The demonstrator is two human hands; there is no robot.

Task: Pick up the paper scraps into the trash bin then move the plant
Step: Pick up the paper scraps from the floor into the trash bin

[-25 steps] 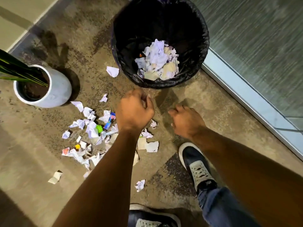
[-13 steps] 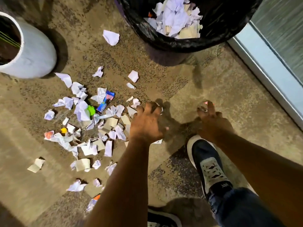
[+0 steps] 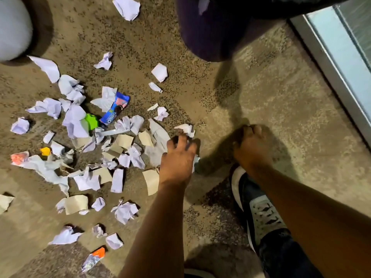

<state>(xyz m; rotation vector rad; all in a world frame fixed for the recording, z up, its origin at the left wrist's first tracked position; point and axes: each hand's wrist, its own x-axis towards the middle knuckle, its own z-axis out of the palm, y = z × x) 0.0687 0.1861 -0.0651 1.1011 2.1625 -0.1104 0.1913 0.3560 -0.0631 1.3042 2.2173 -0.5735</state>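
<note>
left hand (image 3: 177,157): yours, low over the floor (image 3: 281,117) below the bin (image 3: 210,33), fingers spread and bent down onto a white scrap (image 3: 186,129); fingertips touch it, a closed grip does not show
right hand (image 3: 251,146): yours, below the bin and right of the left hand, fingers bunched together against the floor; whether they pinch anything you cannot tell, the tips are in shadow
scraps (image 3: 90,157): white and tan paper scattered lower left of the bin, thickest just left of your left hand; loose pieces trail further down and left
big scrap (image 3: 127,7): crumpled white piece just left of the bin, at the top edge
small pair (image 3: 159,73): two white bits lower left of the bin, between it and the main scatter
wrapper (image 3: 115,108): blue Oreo pack lower left of the bin, lying in the scatter, a green bit (image 3: 91,121) just beside it
orange bits (image 3: 19,157): one far left of the bin at the scatter's edge, a yellow one (image 3: 45,151) near it, another orange-tipped wrapper (image 3: 93,258) well below
bin: dark, only its lower wall shows at top centre
pot (image 3: 14,27): white, far left of the bin in the top corner, blurred; the plant itself is out of frame
shoe (image 3: 259,209): dark with white laces, below the bin, under your right forearm
door frame (image 3: 331,67): metal and glass strip right of the bin
</note>
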